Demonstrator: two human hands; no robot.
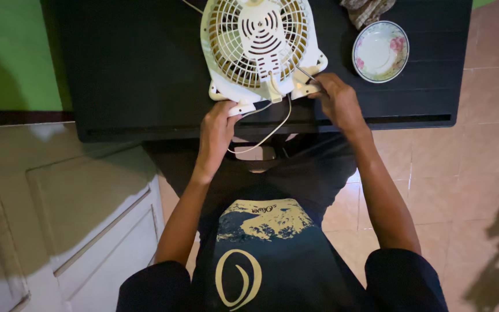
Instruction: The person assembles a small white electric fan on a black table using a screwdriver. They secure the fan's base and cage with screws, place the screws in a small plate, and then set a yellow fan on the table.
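Left hand (218, 124), centre frame: fingers pinched on the near foot of the cream plastic box fan (261, 49), steadying it. Right hand (335, 98), right of centre: fingers clenched round a thin metal screwdriver (307, 77), tip at the fan's lower right corner. Fan lies flat, rear grille up, top centre, on black worktop (134, 86); white cord (272, 130) droops off near edge. Judged light, hollow, brittle at grille ribs; hold by frame corners/feet, not grille. Floral ceramic saucer (380, 51) upper right, well apart.
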